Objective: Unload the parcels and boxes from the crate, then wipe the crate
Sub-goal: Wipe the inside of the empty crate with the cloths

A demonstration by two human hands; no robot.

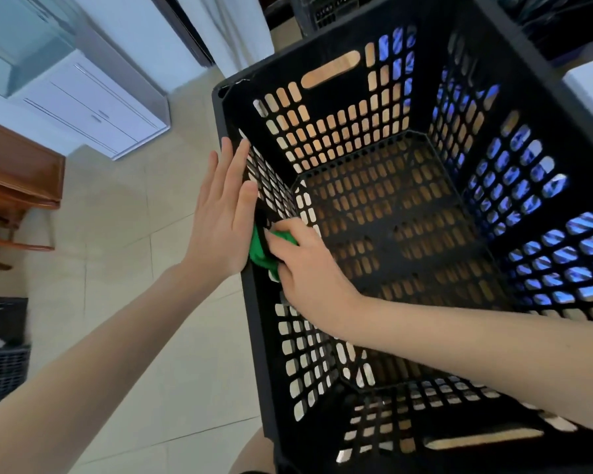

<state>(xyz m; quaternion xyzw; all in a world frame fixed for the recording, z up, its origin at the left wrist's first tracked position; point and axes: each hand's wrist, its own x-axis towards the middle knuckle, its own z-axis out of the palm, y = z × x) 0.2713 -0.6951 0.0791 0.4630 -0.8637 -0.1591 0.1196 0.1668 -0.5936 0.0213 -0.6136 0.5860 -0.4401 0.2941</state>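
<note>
Crate (259, 336) of black slotted plastic fills the right and centre of the frame, standing on a pale tiled floor (134, 234). Of the two hands, the left hand (223, 213) lies flat with straight, released fingers against the outside of the crate's left wall. The right hand (308, 265) reaches inside, its forearm crossing over the near right rim, its fingers curled around a green cloth (259, 251) and pressing it to the inner face of that same wall, so the wall stands between the two hands. A white cabinet (93, 107) sits at upper left, brown wooden furniture (18, 176) at the left edge, and a dark woven basket (0, 364) at lower left, all well apart from the crate.
</note>
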